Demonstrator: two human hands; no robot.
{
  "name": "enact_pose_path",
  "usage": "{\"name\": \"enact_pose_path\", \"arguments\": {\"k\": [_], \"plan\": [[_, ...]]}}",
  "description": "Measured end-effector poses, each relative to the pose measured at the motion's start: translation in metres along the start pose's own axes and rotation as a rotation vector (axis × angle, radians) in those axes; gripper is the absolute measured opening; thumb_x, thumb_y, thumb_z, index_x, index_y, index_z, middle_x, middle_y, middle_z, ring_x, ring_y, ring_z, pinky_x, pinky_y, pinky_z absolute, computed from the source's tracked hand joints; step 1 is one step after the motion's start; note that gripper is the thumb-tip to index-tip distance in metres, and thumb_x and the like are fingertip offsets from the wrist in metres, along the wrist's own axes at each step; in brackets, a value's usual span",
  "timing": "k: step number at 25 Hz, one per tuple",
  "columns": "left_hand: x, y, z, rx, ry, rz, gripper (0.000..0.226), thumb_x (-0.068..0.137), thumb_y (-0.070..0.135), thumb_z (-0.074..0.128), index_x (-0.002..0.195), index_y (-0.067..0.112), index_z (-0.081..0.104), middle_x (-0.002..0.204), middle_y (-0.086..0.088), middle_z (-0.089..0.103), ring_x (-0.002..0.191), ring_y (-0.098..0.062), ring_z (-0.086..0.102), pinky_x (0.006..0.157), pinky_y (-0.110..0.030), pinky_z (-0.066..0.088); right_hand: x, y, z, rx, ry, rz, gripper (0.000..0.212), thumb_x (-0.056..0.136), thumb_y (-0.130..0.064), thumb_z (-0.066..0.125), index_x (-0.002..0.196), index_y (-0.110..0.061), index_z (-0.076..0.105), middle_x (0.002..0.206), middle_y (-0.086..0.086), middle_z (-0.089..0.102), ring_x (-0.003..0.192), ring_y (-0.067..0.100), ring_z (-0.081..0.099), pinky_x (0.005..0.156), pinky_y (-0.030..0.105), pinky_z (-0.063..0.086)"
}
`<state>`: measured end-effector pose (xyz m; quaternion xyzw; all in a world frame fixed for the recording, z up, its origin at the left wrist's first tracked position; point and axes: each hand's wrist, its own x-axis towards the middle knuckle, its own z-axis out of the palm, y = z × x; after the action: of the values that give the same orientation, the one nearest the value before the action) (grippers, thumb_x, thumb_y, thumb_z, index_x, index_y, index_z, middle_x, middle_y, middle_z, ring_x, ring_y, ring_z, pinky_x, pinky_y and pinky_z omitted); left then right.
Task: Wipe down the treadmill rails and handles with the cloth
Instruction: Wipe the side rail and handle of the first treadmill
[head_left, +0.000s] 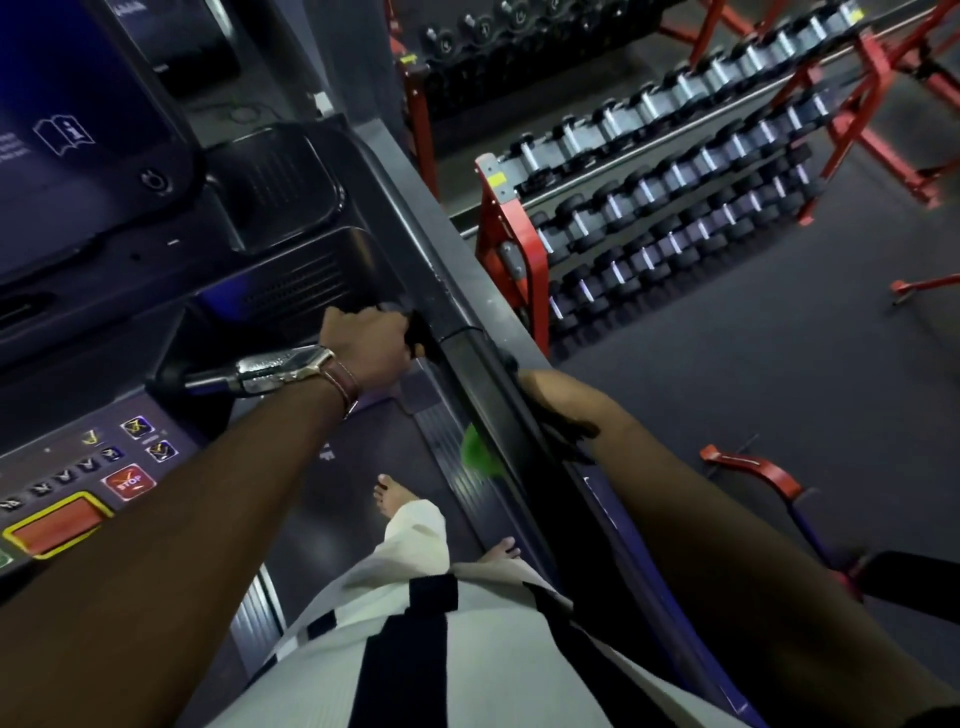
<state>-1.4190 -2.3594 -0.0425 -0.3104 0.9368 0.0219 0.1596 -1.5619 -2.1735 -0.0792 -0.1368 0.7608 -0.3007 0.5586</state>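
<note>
Console with red stop button at far left. Left hand curled round the handle near its joint with the rail. Green cloth showing under rail. Right hand mostly hidden behind rail, grip unclear. Dumbbell rack beyond.

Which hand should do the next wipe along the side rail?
Right. The right hand is already at the side rail, with the green cloth showing beneath it. The left hand grips the front handle.
</note>
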Motion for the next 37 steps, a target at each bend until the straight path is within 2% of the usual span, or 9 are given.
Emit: {"name": "enact_pose_path", "arguments": {"k": [7, 11, 16, 19, 25, 30, 33, 35, 37], "plan": [[-0.004, 0.002, -0.008, -0.009, 0.010, -0.013, 0.028, 0.091, 0.033, 0.051, 0.113, 0.017, 0.059, 0.120, -0.007, 0.065, 0.112, -0.028, 0.062, 0.089, -0.036, 0.036, -0.020, -0.025, 0.027, -0.371, 0.337, -0.599, 0.052, 0.096, -0.038, 0.057, 0.146, -0.031, 0.045, 0.148, 0.002, 0.046, 0.130, 0.022, 0.047, 0.098, 0.027, 0.037], [-0.006, 0.004, -0.017, 0.007, -0.017, -0.028, 0.033, 0.089, 0.039, 0.054, 0.111, 0.015, 0.059, 0.119, -0.008, 0.065, 0.112, -0.028, 0.062, 0.091, -0.037, 0.036, 0.014, -0.070, 0.032, -0.343, 0.332, -0.448, 0.061, 0.095, -0.052, 0.052, 0.150, -0.030, 0.038, 0.146, 0.008, 0.051, 0.131, 0.032, 0.048, 0.105, 0.038, 0.039], [-0.007, -0.002, -0.010, 0.066, 0.011, 0.013, 0.032, 0.089, 0.035, 0.048, 0.107, 0.013, 0.063, 0.113, -0.005, 0.069, 0.104, -0.026, 0.065, 0.088, -0.034, 0.040, 0.001, -0.037, 0.033, -0.439, 0.378, -0.850, 0.051, 0.086, -0.034, 0.071, 0.135, -0.028, 0.060, 0.150, 0.006, 0.044, 0.126, 0.024, 0.053, 0.102, 0.032, 0.047], [-0.008, -0.010, -0.024, -0.077, -0.044, -0.041, 0.044, 0.087, 0.048, 0.060, 0.109, 0.010, 0.066, 0.116, -0.015, 0.067, 0.108, -0.033, 0.064, 0.087, -0.036, 0.048, 0.014, -0.079, 0.046, -0.721, 0.480, -0.760, 0.054, 0.081, -0.039, 0.068, 0.134, -0.034, 0.057, 0.155, 0.011, 0.034, 0.127, 0.037, 0.049, 0.101, 0.045, 0.048], [-0.038, -0.063, -0.036, -0.210, -0.140, -0.003, 0.051, 0.069, 0.057, 0.078, 0.095, 0.014, 0.070, 0.094, -0.006, 0.073, 0.086, -0.025, 0.066, 0.070, -0.027, 0.045, 0.021, -0.071, 0.048, -1.027, 0.477, -1.155, 0.023, 0.074, -0.029, 0.070, 0.095, -0.024, 0.079, 0.143, -0.001, 0.055, 0.134, 0.037, 0.046, 0.109, 0.055, 0.037], [-0.079, -0.114, -0.034, -0.156, -0.101, -0.193, 0.056, 0.056, 0.050, 0.090, 0.094, 0.014, 0.069, 0.096, -0.011, 0.072, 0.092, -0.030, 0.067, 0.076, -0.033, 0.052, 0.012, -0.120, 0.074, -0.588, 0.189, -1.038, 0.049, 0.085, -0.040, 0.070, 0.129, -0.019, 0.065, 0.122, 0.010, 0.068, 0.118, 0.028, 0.060, 0.102, 0.037, 0.046], [-0.095, -0.129, -0.021, -0.091, -0.057, -0.165, 0.040, 0.063, 0.030, 0.084, 0.099, 0.022, 0.069, 0.098, -0.008, 0.071, 0.099, -0.031, 0.064, 0.080, -0.037, 0.054, 0.003, -0.097, 0.103, -1.084, 0.199, -1.099, 0.094, 0.078, -0.049, 0.075, 0.155, -0.036, 0.022, 0.130, 0.011, 0.059, 0.113, 0.029, 0.057, 0.094, 0.037, 0.047], [-0.098, -0.130, -0.015, -0.099, -0.006, -0.139, 0.033, 0.070, 0.017, 0.072, 0.103, 0.024, 0.069, 0.102, -0.009, 0.069, 0.104, -0.032, 0.061, 0.081, -0.038, 0.053, 0.002, -0.104, 0.137, -1.196, 0.363, -0.973, 0.089, 0.071, -0.054, 0.077, 0.147, -0.034, 0.035, 0.119, 0.013, 0.060, 0.104, 0.035, 0.059, 0.087, 0.041, 0.048], [-0.096, -0.132, -0.019, -0.081, -0.003, -0.148, 0.032, 0.075, 0.018, 0.068, 0.107, 0.022, 0.070, 0.105, -0.009, 0.067, 0.106, -0.032, 0.060, 0.081, -0.037, 0.053, 0.001, -0.135, 0.154, -1.185, 0.285, -0.852, 0.066, 0.061, -0.051, 0.081, 0.119, -0.036, 0.053, 0.106, 0.005, 0.066, 0.097, 0.032, 0.064, 0.079, 0.038, 0.050]]}}
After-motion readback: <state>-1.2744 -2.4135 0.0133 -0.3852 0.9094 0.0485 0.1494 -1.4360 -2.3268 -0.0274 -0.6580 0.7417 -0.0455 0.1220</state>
